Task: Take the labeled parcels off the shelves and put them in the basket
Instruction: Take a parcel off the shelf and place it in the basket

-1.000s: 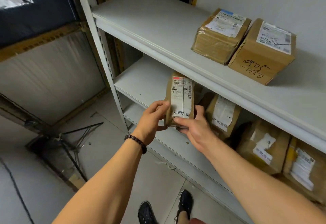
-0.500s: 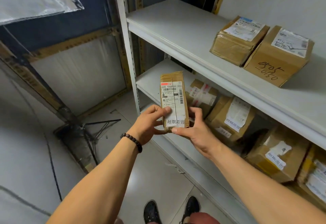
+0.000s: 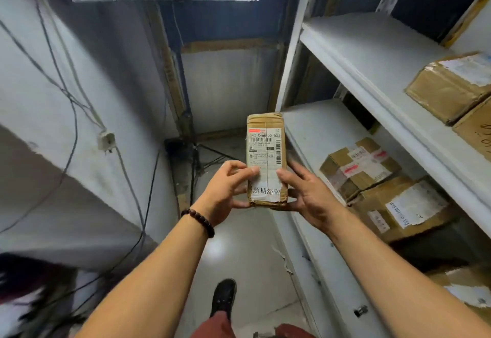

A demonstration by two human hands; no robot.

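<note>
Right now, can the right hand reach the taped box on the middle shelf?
Probably, but not freely: the right hand and left hand both grip the narrow parcel. The taped box sits to its right on the open shelf, nothing between.

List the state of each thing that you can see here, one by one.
Narrow parcel: held upright, label toward the camera.
Left hand: grips the parcel's lower left edge.
Right hand: grips its lower right edge.
Taped parcel: lying on the middle shelf.
Top-shelf parcel: resting on the upper shelf.
Basket: not in view.
</note>
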